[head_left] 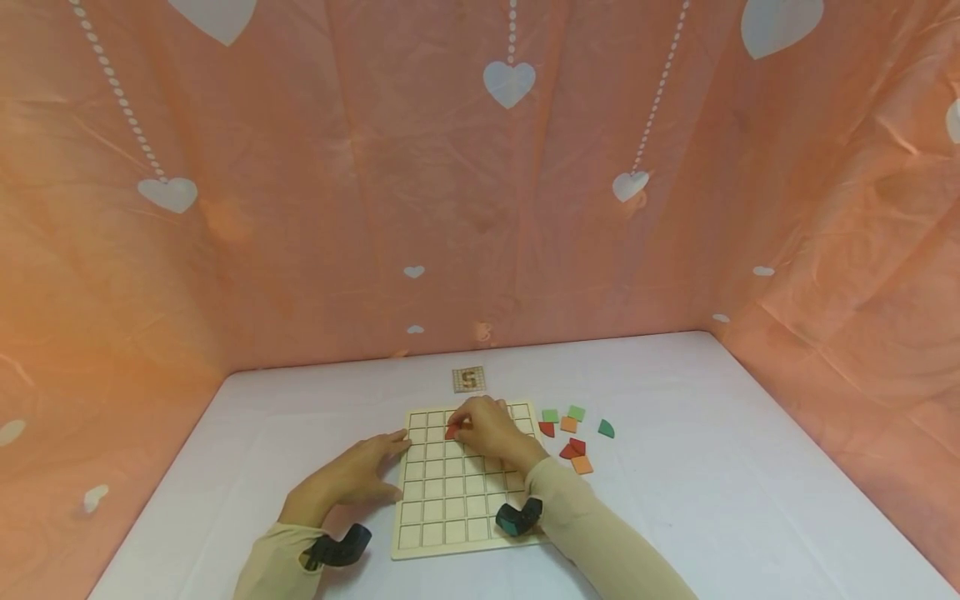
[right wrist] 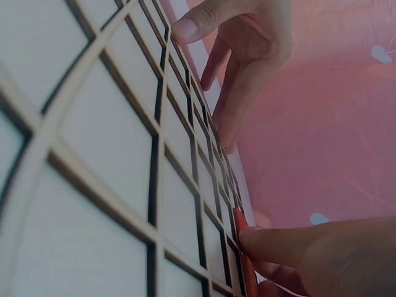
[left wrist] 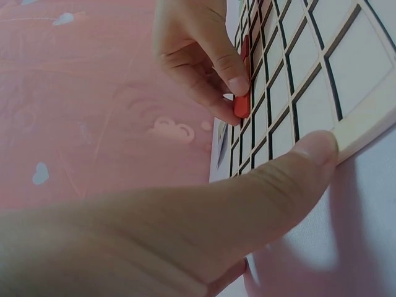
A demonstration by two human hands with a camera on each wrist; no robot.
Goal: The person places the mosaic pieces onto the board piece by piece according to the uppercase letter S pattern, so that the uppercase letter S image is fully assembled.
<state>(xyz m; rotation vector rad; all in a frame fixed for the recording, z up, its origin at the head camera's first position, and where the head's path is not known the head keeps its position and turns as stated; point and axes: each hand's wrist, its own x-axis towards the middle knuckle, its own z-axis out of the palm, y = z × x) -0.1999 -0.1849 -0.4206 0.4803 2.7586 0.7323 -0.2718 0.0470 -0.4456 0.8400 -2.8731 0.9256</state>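
A pale wooden board (head_left: 412,552) with a raised square grid lies on the white table. Over its upper part, my right hand (head_left: 491,429) pinches a small red tile (head_left: 452,432) between thumb and fingers, down at the grid cells. Another red piece (left wrist: 245,46) shows beyond that hand in the left wrist view; its shape is hidden. My left hand (head_left: 360,473) rests along the board's left edge, fingers spread, thumb (left wrist: 317,148) touching the rim. The right hand hides some of the upper cells.
Right of the board lie loose tiles: light green squares (head_left: 551,415), orange squares (head_left: 582,465), red pieces (head_left: 547,429) and a dark green quarter circle (head_left: 606,428). Behind the board is a small card (head_left: 468,379) with a brown figure. Orange curtains (head_left: 360,208) surround the table.
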